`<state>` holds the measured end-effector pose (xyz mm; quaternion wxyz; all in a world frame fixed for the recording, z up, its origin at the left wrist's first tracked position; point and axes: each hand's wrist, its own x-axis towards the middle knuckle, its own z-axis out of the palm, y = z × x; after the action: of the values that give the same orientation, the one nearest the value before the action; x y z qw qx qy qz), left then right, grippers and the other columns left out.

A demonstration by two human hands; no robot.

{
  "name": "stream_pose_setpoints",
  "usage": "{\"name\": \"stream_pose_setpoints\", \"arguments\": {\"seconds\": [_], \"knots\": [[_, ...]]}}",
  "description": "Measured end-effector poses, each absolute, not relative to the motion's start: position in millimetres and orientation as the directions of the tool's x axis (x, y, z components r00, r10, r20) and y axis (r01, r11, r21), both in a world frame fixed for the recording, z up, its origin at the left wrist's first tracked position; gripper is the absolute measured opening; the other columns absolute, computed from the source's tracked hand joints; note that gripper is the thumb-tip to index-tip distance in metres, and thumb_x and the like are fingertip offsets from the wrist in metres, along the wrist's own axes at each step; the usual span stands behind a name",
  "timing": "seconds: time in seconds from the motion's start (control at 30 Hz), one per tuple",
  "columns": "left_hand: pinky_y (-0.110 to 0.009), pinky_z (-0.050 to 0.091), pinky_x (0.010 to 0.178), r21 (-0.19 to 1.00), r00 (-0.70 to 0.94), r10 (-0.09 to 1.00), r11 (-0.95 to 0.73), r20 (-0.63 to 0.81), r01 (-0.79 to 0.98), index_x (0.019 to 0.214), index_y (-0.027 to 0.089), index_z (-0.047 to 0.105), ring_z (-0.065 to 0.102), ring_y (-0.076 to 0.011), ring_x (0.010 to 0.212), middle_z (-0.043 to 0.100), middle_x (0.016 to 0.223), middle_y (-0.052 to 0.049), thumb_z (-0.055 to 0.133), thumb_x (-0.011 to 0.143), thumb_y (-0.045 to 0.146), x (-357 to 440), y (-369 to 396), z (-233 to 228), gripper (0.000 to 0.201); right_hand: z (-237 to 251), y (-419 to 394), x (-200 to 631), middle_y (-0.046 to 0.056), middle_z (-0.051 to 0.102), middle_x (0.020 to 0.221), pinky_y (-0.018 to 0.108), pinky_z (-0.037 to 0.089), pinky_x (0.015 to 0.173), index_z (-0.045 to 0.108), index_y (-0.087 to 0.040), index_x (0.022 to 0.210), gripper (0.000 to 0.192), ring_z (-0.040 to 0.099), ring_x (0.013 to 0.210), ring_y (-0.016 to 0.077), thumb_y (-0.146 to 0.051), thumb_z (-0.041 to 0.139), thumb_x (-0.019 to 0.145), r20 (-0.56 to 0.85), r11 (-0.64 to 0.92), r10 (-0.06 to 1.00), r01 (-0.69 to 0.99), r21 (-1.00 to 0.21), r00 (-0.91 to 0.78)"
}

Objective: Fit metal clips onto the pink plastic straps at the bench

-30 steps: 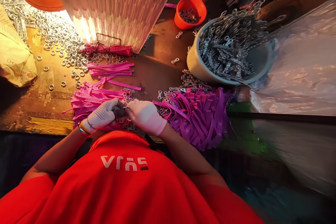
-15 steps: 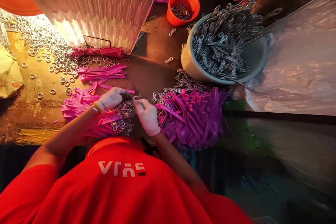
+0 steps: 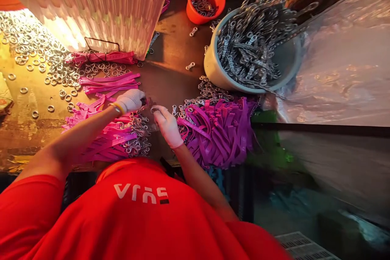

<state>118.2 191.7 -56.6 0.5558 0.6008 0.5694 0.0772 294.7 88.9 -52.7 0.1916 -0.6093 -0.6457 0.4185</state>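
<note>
Both hands wear white knit gloves. My left hand hovers over a heap of pink straps with metal rings, its fingertips pinched on something small and dark that I cannot make out. My right hand is beside it, fingers closed around a small metal ring at its tip. A pile of purple straps lies just right of my right hand. Loose metal clips lie between that pile and the bowl.
A grey bowl heaped with metal clips stands at the back right. Behind it is an orange scoop holding rings. Loose rings cover the bench's left. A tall pale stack rises at the back. Clear plastic sheet lies right.
Both hands have moved away from my body, further onto the bench above the pink heap. They were pressed together before; now a small gap separates them. The view has shifted.
</note>
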Motion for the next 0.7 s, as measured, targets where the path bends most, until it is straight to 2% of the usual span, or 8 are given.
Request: {"name": "stream_pose_setpoints", "arguments": {"seconds": [0.03, 0.1, 0.17, 0.3, 0.43, 0.53, 0.63, 0.7], "knots": [[-0.02, 0.033, 0.054, 0.77, 0.342, 0.765, 0.298, -0.546, 0.564, 0.076, 0.011, 0.071, 0.048, -0.0096, 0.054, 0.054, 0.057, 0.0, 0.067, 0.079, 0.012, 104.3, 185.2, -43.4, 0.004, -46.6, 90.1, 290.2, 0.008, 0.073, 0.122, 0.03, 0.049, 0.097, 0.065, -0.018, 0.13, 0.044, 0.065, 0.109, 0.0191, -0.036, 0.035, 0.103, -0.242, -0.096, 0.953, 0.574, -0.813, -0.183], [-0.021, 0.029, 0.046, 0.818, 0.355, 0.745, 0.449, -0.565, 0.361, 0.091, 0.014, 0.073, 0.043, -0.0095, 0.045, 0.054, 0.055, 0.001, 0.066, 0.084, 0.021, 79.0, 163.5, -17.0, 0.012, -33.9, 91.5, 278.9, 0.006, 0.072, 0.129, 0.029, 0.046, 0.106, 0.069, -0.019, 0.124, 0.038, 0.064, 0.119, 0.0185, -0.035, 0.042, 0.102, -0.208, -0.085, 0.953, 0.467, -0.88, -0.219], [-0.02, 0.028, 0.042, 0.803, 0.312, 0.743, 0.576, -0.592, 0.154, 0.089, 0.015, 0.071, 0.041, -0.0083, 0.043, 0.057, 0.058, 0.0, 0.069, 0.084, 0.029, 61.0, 133.8, 4.9, 0.016, -21.6, 91.0, 265.8, 0.005, 0.072, 0.13, 0.028, 0.044, 0.107, 0.069, -0.019, 0.123, 0.035, 0.064, 0.121, 0.018, -0.033, 0.044, 0.102, -0.176, -0.028, 0.933, 0.422, -0.906, -0.315], [-0.019, 0.03, 0.04, 0.781, 0.206, 0.767, 0.624, -0.608, -0.016, 0.078, 0.015, 0.062, 0.043, -0.0066, 0.044, 0.057, 0.062, -0.001, 0.074, 0.083, 0.039, 48.9, 76.9, 26.3, 0.028, 1.3, 84.6, 242.1, 0.008, 0.073, 0.127, 0.029, 0.044, 0.103, 0.068, -0.018, 0.125, 0.033, 0.064, 0.118, 0.0201, -0.025, 0.044, 0.103, -0.128, 0.18, 0.873, 0.555, -0.812, -0.47], [-0.02, 0.032, 0.042, 0.825, 0.195, 0.803, 0.561, -0.563, 0.073, 0.079, 0.017, 0.058, 0.043, -0.008, 0.045, 0.052, 0.06, 0.002, 0.067, 0.088, 0.037, 49.7, 47.8, 31.3, 0.024, 19.1, 71.3, 231.7, 0.014, 0.074, 0.115, 0.032, 0.041, 0.089, 0.066, -0.014, 0.127, 0.036, 0.065, 0.104, 0.025, -0.023, 0.039, 0.104, -0.171, 0.399, 0.823, 0.767, -0.503, -0.541], [-0.021, 0.032, 0.047, 0.862, 0.245, 0.849, 0.379, -0.469, 0.337, 0.077, 0.016, 0.061, 0.044, -0.0102, 0.05, 0.054, 0.059, 0.001, 0.063, 0.087, 0.026, 48.7, 41.0, 29.7, 0.014, 21.7, 58.5, 231.8, 0.016, 0.072, 0.105, 0.034, 0.036, 0.08, 0.066, -0.012, 0.127, 0.039, 0.063, 0.092, 0.0258, -0.022, 0.035, 0.105, -0.183, 0.516, 0.789, 0.794, -0.321, -0.586], [-0.022, 0.034, 0.054, 0.842, 0.353, 0.859, 0.15, -0.37, 0.518, 0.072, 0.014, 0.065, 0.048, -0.0122, 0.059, 0.062, 0.065, -0.003, 0.062, 0.079, 0.011, 47.2, 37.7, 23.3, 0.008, 18.1, 47.8, 233.6, 0.017, 0.072, 0.107, 0.034, 0.035, 0.079, 0.064, -0.012, 0.13, 0.041, 0.063, 0.094, 0.026, -0.021, 0.033, 0.106, -0.186, 0.544, 0.777, 0.79, -0.282, -0.601], [-0.022, 0.035, 0.055, 0.85, 0.388, 0.834, 0.166, -0.391, 0.501, 0.072, 0.014, 0.066, 0.05, -0.0125, 0.06, 0.064, 0.066, -0.003, 0.061, 0.077, 0.009, 46.0, 34.2, 18.9, 0.008, 18.0, 44.2, 234.6, 0.016, 0.073, 0.113, 0.034, 0.038, 0.082, 0.063, -0.013, 0.132, 0.04, 0.064, 0.099, 0.0258, -0.023, 0.033, 0.107, -0.199, 0.497, 0.796, 0.805, -0.325, -0.571]]}}
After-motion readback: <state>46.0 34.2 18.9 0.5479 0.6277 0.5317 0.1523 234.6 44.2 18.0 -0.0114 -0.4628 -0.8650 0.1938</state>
